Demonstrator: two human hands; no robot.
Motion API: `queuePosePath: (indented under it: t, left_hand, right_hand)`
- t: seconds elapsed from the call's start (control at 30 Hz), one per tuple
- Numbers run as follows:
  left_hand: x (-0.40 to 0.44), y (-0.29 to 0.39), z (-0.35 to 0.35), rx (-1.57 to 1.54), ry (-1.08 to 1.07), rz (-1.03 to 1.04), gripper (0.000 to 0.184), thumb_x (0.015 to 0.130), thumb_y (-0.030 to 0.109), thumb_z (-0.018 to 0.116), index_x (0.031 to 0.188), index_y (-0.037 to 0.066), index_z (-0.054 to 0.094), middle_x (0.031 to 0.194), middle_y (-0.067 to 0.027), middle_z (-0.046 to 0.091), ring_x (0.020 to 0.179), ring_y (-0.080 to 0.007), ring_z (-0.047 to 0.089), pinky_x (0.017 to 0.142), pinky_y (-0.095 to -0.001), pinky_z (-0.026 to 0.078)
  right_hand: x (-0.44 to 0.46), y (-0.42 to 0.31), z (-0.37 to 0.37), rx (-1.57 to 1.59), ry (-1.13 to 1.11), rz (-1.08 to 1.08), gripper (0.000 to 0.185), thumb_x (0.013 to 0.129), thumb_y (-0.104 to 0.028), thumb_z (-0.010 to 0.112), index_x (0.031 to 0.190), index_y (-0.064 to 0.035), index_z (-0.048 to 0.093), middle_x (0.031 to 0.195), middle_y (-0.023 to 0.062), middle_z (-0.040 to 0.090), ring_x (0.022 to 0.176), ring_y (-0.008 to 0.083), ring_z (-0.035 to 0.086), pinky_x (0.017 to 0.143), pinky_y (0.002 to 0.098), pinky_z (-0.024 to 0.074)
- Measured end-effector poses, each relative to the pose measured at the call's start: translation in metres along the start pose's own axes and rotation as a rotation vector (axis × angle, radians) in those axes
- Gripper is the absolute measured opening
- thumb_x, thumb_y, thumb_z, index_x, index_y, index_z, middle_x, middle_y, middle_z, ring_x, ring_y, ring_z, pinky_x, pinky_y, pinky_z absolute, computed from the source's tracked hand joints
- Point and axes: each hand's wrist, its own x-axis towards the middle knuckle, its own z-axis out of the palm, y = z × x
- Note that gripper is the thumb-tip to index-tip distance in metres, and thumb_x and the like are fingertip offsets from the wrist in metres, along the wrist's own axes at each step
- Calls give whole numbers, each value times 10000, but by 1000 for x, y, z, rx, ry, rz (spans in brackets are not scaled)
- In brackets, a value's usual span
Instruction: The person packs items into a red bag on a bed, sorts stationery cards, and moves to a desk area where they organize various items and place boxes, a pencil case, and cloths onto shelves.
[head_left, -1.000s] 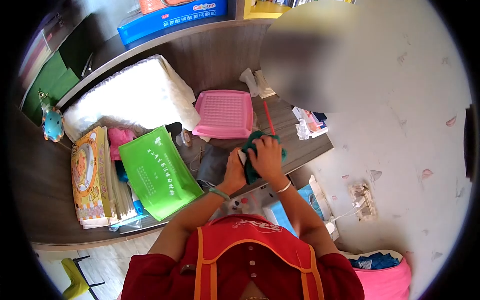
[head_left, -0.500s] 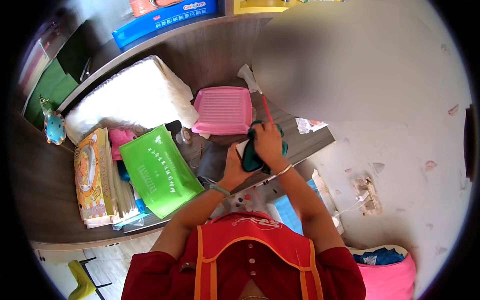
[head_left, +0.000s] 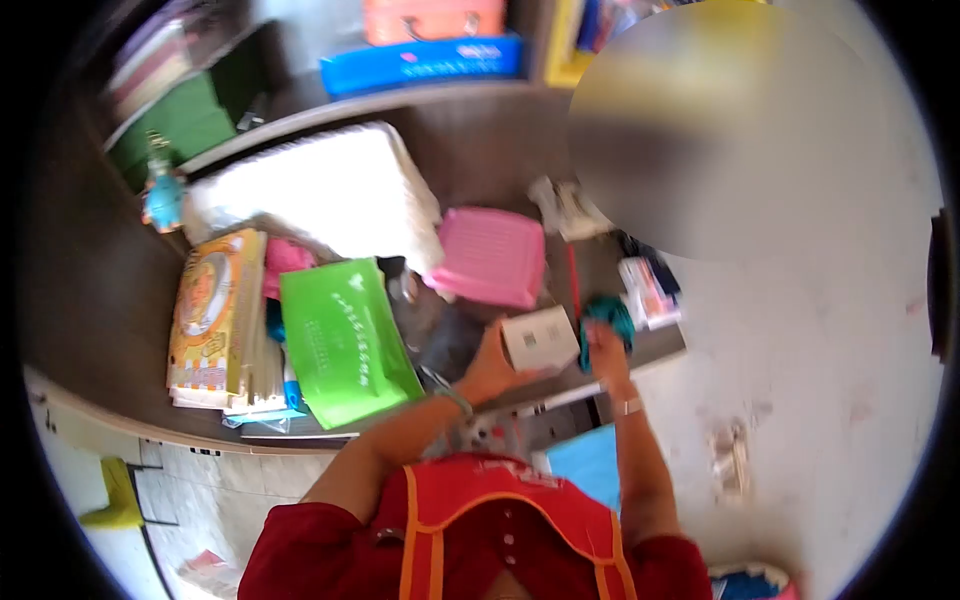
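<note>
A small white box [head_left: 541, 340] with a dark square mark is gripped at its left side by my left hand [head_left: 490, 368], above the desk's front edge. To its right, my right hand [head_left: 606, 352] is closed on a dark green cloth [head_left: 612, 318], which bunches around the fingers; the hand is blurred. Cloth and box are close together. Behind my hands lie a pink ridged plastic lid or tray [head_left: 490, 257] and a thin red stick [head_left: 573, 275].
On the desk [head_left: 655, 345] are a green folder [head_left: 350, 345], stacked books [head_left: 213, 320], a white padded bundle [head_left: 315, 190], a dark grey cloth [head_left: 452, 345] and small packets [head_left: 648, 292]. A shelf behind holds a blue box [head_left: 420, 66]. The wall is at the right.
My right hand and the green cloth have moved right, off the white box, which now shows its face. The whole view has shifted, with desk items appearing further right and lower.
</note>
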Motion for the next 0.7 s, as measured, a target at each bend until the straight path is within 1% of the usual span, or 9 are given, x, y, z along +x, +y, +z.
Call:
queuePosePath:
  t: [0.1,0.13,0.17,0.2,0.27,0.3,0.47,0.53,0.7]
  left_hand:
    - [10,7,-14,283,35,21,833,542,187,848,1177,-8,344,1101,-140,488,1063,-214,485,936,-346,384]
    - [7,37,-12,323,52,0,821,551,189,844,1176,-7,350,1100,-144,489,1063,-224,490,937,-348,386]
    - [7,59,-12,390,59,40,781,581,206,827,1167,-2,355,1098,-155,484,1057,-246,494,939,-340,385]
    - [12,71,-16,394,86,60,781,581,206,827,1167,-2,355,1098,-155,484,1057,-246,494,939,-340,385]
    - [17,90,-27,463,94,35,838,602,231,811,1230,-14,313,1134,-186,475,1096,-287,485,948,-347,380]
    - [22,109,-36,404,42,40,961,610,256,803,1313,-24,210,1190,-222,452,1130,-321,473,957,-355,378]
    - [45,248,-88,505,75,133,1097,612,261,817,1363,-18,68,1314,-235,349,1230,-313,383,982,-354,367]
    - [59,280,-119,656,165,399,1109,612,271,819,1362,-6,49,1326,-239,329,1253,-314,353,986,-367,367]
    - [90,377,-188,932,304,714,850,707,188,755,1325,-10,206,1295,-222,372,1242,-303,368,1004,-367,348]
  right_hand:
    - [-36,-17,7,40,-217,129,329,764,26,429,1061,-15,565,929,197,610,897,340,589,747,361,462]
    - [-38,-11,10,279,-246,137,372,762,25,434,1121,-20,521,945,168,604,854,303,590,717,328,463]
    - [-28,-38,1,346,-304,275,390,749,13,450,1136,-19,494,942,136,597,810,234,583,682,297,457]
    - [-16,-42,-1,286,-285,179,384,763,-15,511,1146,-15,481,911,105,593,783,148,562,650,265,442]
    - [6,-81,-18,235,-316,311,348,775,-62,571,1110,-9,497,880,109,588,779,168,567,649,274,444]
    - [26,-129,-29,235,-249,98,315,798,-109,609,1075,-1,507,842,117,571,737,206,559,652,288,445]
    - [107,-206,-25,-9,-111,-261,331,843,-133,595,1127,2,493,915,146,572,827,197,571,674,304,454]
    - [144,-262,-19,206,-87,-255,349,857,-130,578,1166,0,482,964,145,583,871,193,572,699,302,461]
    - [228,-353,32,539,-65,-415,368,867,-137,571,1194,1,472,971,103,599,836,141,564,726,269,461]
